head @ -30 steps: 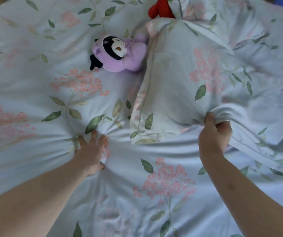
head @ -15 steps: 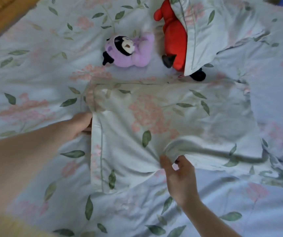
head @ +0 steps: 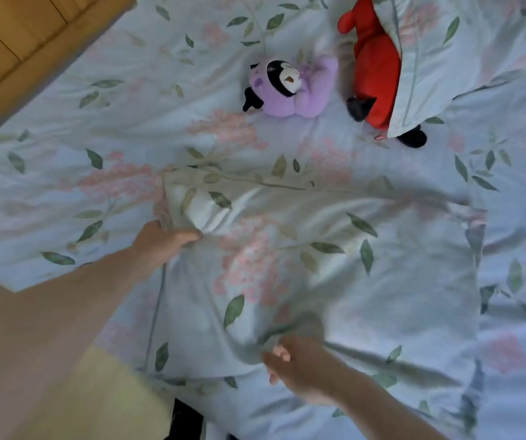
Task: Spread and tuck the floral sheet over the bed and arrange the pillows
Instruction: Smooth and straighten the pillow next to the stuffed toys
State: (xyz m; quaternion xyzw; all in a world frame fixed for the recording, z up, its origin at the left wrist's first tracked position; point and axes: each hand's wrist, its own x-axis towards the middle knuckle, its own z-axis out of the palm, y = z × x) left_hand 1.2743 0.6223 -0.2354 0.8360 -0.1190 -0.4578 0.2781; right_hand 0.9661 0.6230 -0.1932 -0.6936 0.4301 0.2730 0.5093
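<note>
A floral pillow lies flat in the middle of the bed, on the matching pale floral sheet. My left hand grips the pillow's left edge near its far corner. My right hand grips a bunch of the pillowcase at the near edge, fingers curled into the fabric. A second floral pillow lies at the top right, partly over a red plush toy.
A purple plush toy and a red plush toy lie near the head of the bed. The wooden floor shows at the top left beyond the bed's edge. A yellow garment covers the lower left.
The pillow has been pulled down and laid flat across the bed's middle. My left hand left the sheet and took the pillow's left edge. My right hand moved nearer me with the fabric.
</note>
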